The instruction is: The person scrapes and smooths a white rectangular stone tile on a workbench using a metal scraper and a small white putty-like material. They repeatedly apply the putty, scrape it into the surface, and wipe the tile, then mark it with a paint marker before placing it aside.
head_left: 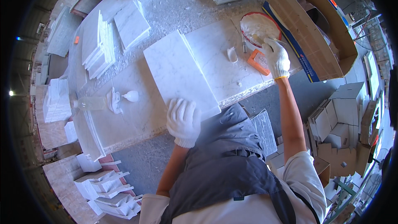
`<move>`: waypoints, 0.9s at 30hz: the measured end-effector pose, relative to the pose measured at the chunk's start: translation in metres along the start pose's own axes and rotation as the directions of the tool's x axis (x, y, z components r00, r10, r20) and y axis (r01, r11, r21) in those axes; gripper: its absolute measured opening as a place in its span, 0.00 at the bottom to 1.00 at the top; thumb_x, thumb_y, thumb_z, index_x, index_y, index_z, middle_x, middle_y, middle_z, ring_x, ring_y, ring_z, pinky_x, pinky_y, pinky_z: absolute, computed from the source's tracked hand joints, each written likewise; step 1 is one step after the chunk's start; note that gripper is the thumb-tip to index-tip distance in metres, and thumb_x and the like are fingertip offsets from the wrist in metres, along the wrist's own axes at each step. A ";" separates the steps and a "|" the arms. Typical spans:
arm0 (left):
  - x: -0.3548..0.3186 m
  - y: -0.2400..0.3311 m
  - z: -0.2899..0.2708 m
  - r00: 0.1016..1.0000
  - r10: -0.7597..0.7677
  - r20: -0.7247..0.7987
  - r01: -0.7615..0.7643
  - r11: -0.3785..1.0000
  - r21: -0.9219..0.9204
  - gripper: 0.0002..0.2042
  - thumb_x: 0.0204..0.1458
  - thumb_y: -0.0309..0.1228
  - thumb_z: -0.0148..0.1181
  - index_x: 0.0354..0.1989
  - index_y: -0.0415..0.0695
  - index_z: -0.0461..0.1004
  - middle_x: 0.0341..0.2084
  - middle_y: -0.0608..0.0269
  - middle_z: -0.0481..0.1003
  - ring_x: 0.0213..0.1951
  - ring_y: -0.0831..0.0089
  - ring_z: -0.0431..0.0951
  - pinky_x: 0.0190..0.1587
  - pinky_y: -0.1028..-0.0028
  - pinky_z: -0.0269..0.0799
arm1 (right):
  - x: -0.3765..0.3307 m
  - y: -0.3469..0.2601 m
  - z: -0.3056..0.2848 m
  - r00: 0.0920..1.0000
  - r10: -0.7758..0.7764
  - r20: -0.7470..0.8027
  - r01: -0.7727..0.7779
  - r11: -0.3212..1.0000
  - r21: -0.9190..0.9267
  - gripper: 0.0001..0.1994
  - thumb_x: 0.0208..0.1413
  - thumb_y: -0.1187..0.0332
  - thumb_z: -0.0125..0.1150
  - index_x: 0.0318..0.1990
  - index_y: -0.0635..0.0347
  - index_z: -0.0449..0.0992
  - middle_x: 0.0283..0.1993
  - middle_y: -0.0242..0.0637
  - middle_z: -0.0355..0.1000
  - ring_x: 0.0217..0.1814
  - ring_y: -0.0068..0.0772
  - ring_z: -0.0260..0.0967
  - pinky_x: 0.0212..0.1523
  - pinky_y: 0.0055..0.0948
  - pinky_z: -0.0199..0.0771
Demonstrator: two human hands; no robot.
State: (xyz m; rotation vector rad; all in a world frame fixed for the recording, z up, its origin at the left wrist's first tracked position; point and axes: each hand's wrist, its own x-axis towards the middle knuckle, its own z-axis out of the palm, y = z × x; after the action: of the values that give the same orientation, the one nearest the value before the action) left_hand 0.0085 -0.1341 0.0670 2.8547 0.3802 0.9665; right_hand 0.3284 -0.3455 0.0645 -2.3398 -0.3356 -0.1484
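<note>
The pale, dust-strewn stone worktop (134,122) has a rough, chipped front edge, and grit on it could scratch whatever is slid across. The long brown cardboard box with a blue band (304,37) stands at its right end, close beside the right arm, so an outward swing of the elbow might knock it. The rectangular white marble slab with grey veining (178,70), seemingly lying on at least one more, is at the middle of the worktop; its near end reaches the front edge and appears to poke slightly past, so a hard push there could tip it or chip its corner. The round white bowl with a red rim (253,13), holding whitish stuff, sits by the box; a catch from the right wrist might spill it. The left hand in a white knitted glove (182,120) rests on the slab's near corner, fingers curled, though whether they clench it cannot be told. The right hand in a matching glove (277,58) has its fingers bent over the bowl's near rim; what they grasp, if anything, is unclear. Just beside it, the orange block with a pale face (258,62) could be nudged off by the wrist.
</note>
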 end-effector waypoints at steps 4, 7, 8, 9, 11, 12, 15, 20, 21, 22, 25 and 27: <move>-0.001 0.000 0.001 1.000 0.005 -0.008 -0.005 1.000 0.014 0.14 0.54 0.35 0.65 0.49 0.47 0.83 0.49 0.59 0.81 0.58 0.51 0.78 0.64 0.52 0.71 | 0.003 -0.001 0.001 0.998 -0.014 0.054 0.011 0.999 0.054 0.15 0.65 0.62 0.60 0.52 0.59 0.84 0.50 0.47 0.82 0.51 0.48 0.79 0.54 0.37 0.76; -0.001 0.000 0.001 1.000 0.005 -0.003 -0.005 1.000 0.019 0.14 0.55 0.36 0.65 0.48 0.47 0.83 0.49 0.59 0.81 0.58 0.51 0.78 0.64 0.53 0.71 | 0.005 0.005 0.004 0.995 0.012 0.101 -0.023 0.994 0.111 0.15 0.64 0.63 0.60 0.51 0.60 0.84 0.50 0.49 0.82 0.51 0.48 0.79 0.54 0.36 0.76; 0.000 0.000 0.001 1.000 0.006 -0.003 -0.006 1.000 0.020 0.14 0.55 0.36 0.64 0.48 0.47 0.83 0.49 0.59 0.81 0.58 0.51 0.78 0.63 0.53 0.71 | 0.006 0.008 0.006 0.996 0.006 0.092 -0.017 0.993 0.118 0.15 0.64 0.63 0.60 0.51 0.60 0.84 0.50 0.49 0.82 0.51 0.48 0.79 0.54 0.36 0.76; 0.000 0.000 0.001 1.000 0.007 -0.003 -0.007 1.000 0.020 0.14 0.55 0.36 0.64 0.48 0.47 0.83 0.49 0.59 0.81 0.58 0.51 0.78 0.63 0.53 0.72 | 0.006 0.010 0.008 0.997 0.000 0.083 -0.011 0.992 0.125 0.15 0.63 0.63 0.60 0.51 0.60 0.84 0.51 0.49 0.82 0.50 0.49 0.79 0.54 0.36 0.76; 0.000 0.000 0.001 1.000 0.010 -0.009 -0.010 1.000 0.020 0.13 0.56 0.36 0.64 0.48 0.47 0.83 0.49 0.59 0.81 0.58 0.51 0.78 0.63 0.53 0.72 | 0.008 0.014 0.011 0.997 0.030 0.077 -0.043 0.985 0.166 0.15 0.62 0.63 0.61 0.51 0.60 0.85 0.52 0.48 0.81 0.50 0.48 0.79 0.54 0.36 0.76; 0.000 0.001 0.001 1.000 0.011 -0.013 -0.011 1.000 0.019 0.13 0.56 0.36 0.64 0.47 0.47 0.83 0.49 0.58 0.81 0.58 0.51 0.78 0.63 0.53 0.72 | 0.009 0.016 0.012 0.995 0.065 0.081 -0.081 0.977 0.199 0.15 0.62 0.63 0.62 0.51 0.60 0.85 0.53 0.47 0.81 0.50 0.48 0.79 0.53 0.35 0.76; 0.000 0.001 0.001 1.000 0.011 -0.022 -0.010 1.000 0.020 0.13 0.56 0.36 0.64 0.47 0.47 0.83 0.49 0.58 0.81 0.58 0.51 0.78 0.63 0.53 0.72 | 0.010 0.020 0.014 0.990 0.116 0.080 -0.135 0.944 0.302 0.15 0.60 0.63 0.64 0.51 0.60 0.85 0.55 0.44 0.81 0.49 0.45 0.80 0.53 0.35 0.76; 0.001 0.001 0.000 1.000 0.017 -0.021 -0.017 1.000 0.006 0.12 0.56 0.36 0.64 0.46 0.47 0.84 0.49 0.58 0.81 0.58 0.51 0.78 0.62 0.52 0.73 | 0.008 0.026 0.012 0.947 0.264 0.184 -0.317 0.865 0.389 0.14 0.61 0.63 0.64 0.50 0.59 0.85 0.56 0.43 0.81 0.51 0.38 0.80 0.53 0.32 0.76; 0.001 0.001 0.000 1.000 0.017 -0.019 -0.017 1.000 0.009 0.12 0.56 0.35 0.64 0.46 0.48 0.84 0.49 0.59 0.81 0.58 0.51 0.78 0.62 0.52 0.73 | 0.008 0.027 0.011 0.945 0.271 0.182 -0.322 0.867 0.379 0.14 0.61 0.63 0.64 0.50 0.58 0.86 0.56 0.43 0.82 0.50 0.36 0.80 0.53 0.31 0.77; 0.001 0.001 0.000 1.000 0.012 -0.018 -0.012 1.000 0.015 0.12 0.55 0.35 0.64 0.46 0.48 0.84 0.49 0.59 0.81 0.58 0.51 0.78 0.62 0.52 0.73 | 0.008 0.026 0.010 0.954 0.247 0.170 -0.295 0.876 0.381 0.14 0.61 0.63 0.64 0.50 0.58 0.86 0.55 0.43 0.82 0.50 0.34 0.80 0.52 0.30 0.77; 0.002 0.002 0.000 1.000 -0.009 -0.028 0.010 1.000 0.026 0.12 0.54 0.35 0.66 0.46 0.49 0.84 0.48 0.60 0.80 0.57 0.52 0.78 0.61 0.52 0.74 | 0.003 0.016 0.007 0.997 0.069 -0.023 -0.059 0.954 0.295 0.15 0.64 0.68 0.66 0.55 0.63 0.85 0.43 0.27 0.82 0.35 0.15 0.73 0.34 0.19 0.73; 0.002 0.003 0.000 0.999 -0.030 -0.043 0.031 0.999 0.031 0.12 0.53 0.35 0.67 0.46 0.49 0.83 0.49 0.61 0.80 0.57 0.52 0.78 0.60 0.54 0.74 | -0.011 0.004 -0.001 0.984 0.131 0.123 -0.175 0.852 0.494 0.15 0.65 0.66 0.66 0.56 0.62 0.84 0.42 0.27 0.82 0.32 0.13 0.71 0.32 0.16 0.71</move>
State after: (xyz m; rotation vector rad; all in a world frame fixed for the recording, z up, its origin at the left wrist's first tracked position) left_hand 0.0109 -0.1367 0.0689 2.8515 0.4454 1.0260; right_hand 0.3187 -0.3511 0.0606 -1.8415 -0.1958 0.1099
